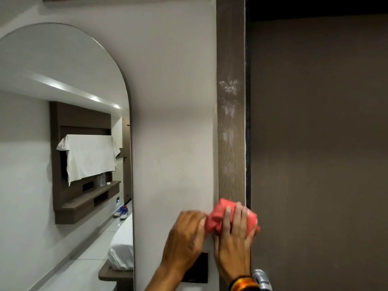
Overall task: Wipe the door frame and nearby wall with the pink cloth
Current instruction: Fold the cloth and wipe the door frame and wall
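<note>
A pink cloth (218, 216) is bunched against the lower part of the brown wooden door frame (231, 143). My right hand (233, 238) lies flat over the cloth, fingers spread, pressing it on the frame. My left hand (185, 234) pinches the cloth's left end, in front of the white wall (174, 122). White smudges mark the frame higher up, around mid height. The brown door (315, 143) stands right of the frame.
An arched mirror (63, 143) hangs on the wall to the left, reflecting a room with a bed and shelf unit. A black switch plate (201, 269) sits on the wall under my hands. A silver door handle (261, 278) pokes out at the bottom right.
</note>
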`<control>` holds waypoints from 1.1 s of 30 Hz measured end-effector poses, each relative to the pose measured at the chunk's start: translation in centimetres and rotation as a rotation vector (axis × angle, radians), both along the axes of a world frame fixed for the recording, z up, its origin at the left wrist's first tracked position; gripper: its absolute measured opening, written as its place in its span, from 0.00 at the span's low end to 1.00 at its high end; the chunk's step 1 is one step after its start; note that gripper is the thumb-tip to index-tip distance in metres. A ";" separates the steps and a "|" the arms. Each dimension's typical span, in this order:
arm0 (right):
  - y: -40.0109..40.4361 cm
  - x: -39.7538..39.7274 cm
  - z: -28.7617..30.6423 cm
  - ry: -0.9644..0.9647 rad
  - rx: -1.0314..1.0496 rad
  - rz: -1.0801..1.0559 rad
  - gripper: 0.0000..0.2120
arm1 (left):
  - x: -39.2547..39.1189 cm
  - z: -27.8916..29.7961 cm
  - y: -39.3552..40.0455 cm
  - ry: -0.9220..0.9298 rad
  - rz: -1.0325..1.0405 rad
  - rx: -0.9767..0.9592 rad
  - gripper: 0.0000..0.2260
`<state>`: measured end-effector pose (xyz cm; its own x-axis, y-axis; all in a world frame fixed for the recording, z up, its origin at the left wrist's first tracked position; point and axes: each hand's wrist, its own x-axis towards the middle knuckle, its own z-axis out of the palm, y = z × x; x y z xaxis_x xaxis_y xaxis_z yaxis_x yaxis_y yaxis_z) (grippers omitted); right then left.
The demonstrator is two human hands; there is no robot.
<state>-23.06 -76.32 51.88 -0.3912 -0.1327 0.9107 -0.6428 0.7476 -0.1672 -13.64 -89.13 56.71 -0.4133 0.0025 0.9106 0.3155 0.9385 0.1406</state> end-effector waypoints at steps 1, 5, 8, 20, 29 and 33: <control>-0.1 0.0 3.3 0.003 -0.007 0.006 0.43 | -0.6 1.4 -0.5 0.080 0.056 -0.051 0.13; -0.2 -0.2 17.9 0.097 -0.040 -0.005 0.43 | -2.8 8.1 -1.5 0.172 0.265 -0.035 0.23; -0.3 -0.6 28.0 0.149 -0.051 -0.007 0.39 | -5.1 12.2 -1.6 0.195 0.331 0.008 0.25; -0.2 -2.0 29.4 0.249 -0.006 -0.033 0.39 | -8.1 13.3 -2.1 0.338 0.476 -0.011 0.24; 0.1 -1.3 36.6 0.272 0.025 0.006 0.36 | -7.8 13.4 -1.9 0.340 0.498 -0.021 0.25; 1.3 -1.7 32.4 0.260 0.129 0.021 0.36 | -7.6 13.3 -1.7 0.319 0.505 -0.002 0.25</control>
